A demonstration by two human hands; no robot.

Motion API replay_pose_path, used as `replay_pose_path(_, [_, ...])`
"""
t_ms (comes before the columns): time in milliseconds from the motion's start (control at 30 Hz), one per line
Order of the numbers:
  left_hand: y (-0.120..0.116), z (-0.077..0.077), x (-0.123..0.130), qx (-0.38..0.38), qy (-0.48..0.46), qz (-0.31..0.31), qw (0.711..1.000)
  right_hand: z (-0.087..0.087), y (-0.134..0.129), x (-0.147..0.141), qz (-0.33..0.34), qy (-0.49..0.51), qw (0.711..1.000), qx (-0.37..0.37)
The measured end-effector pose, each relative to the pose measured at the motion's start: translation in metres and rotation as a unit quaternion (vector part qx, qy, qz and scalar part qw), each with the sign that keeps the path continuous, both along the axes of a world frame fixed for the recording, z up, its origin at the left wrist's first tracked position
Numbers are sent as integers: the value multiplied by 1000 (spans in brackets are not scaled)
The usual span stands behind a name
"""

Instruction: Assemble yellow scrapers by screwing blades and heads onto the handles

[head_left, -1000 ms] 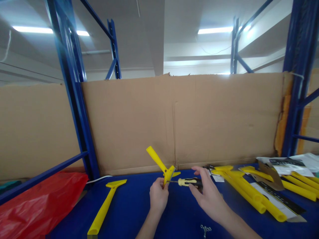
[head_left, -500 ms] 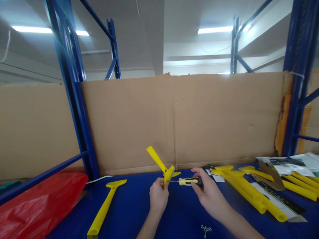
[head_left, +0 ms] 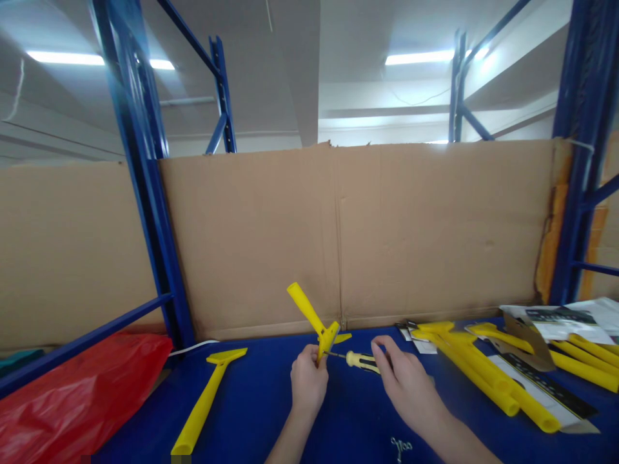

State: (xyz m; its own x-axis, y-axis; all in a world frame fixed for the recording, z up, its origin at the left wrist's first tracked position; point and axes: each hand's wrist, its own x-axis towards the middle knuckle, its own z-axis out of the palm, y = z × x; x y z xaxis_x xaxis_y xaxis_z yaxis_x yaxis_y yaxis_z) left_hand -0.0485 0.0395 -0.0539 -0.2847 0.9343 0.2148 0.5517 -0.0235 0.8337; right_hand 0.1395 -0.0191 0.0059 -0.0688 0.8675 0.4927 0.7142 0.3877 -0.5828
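Observation:
Between the fingers of my left hand [head_left: 309, 379] is the head of a yellow scraper [head_left: 309, 310], its tubular handle slanting up to the left. My right hand [head_left: 411, 380] is closed around the handle of a screwdriver [head_left: 358, 361], cream and black. The screwdriver's thin shaft points left, and its tip meets the scraper head near my left fingertips. Whether a screw sits under the tip is too small to see. A second yellow scraper [head_left: 206, 401] lies on the blue surface [head_left: 256, 393] to the left of my hands.
Several yellow scrapers [head_left: 476, 367] lie at the right with cardboard and printed packaging [head_left: 546, 386]. Small metal pieces [head_left: 401, 446] rest near the front. A red plastic bag [head_left: 97, 393] is at the left. A cardboard panel [head_left: 261, 238] stands behind, between blue rack posts [head_left: 145, 193].
The screwdriver's handle end has tipped lower, while its tip stays at the scraper head. My right hand has moved slightly down and its fingers have closed more around the handle.

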Motion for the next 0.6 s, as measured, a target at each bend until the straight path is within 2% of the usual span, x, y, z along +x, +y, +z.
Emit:
replay_pose_path(200, [-1,1,1,-13,-24,19,999,1,-7,-4,67,31,996,54])
replay_pose_path(433, [-1,2,1,0,2,7,1000,-4,-5,-7,10,17,999,42])
replay_pose_path(500, [-1,1,0,-1,-4,8,1000,-6,-6,-8,24,36,997,62])
replay_pose_path(600, [-2,2,1,-6,-11,12,1000,-4,-8,-8,72,54,995,44])
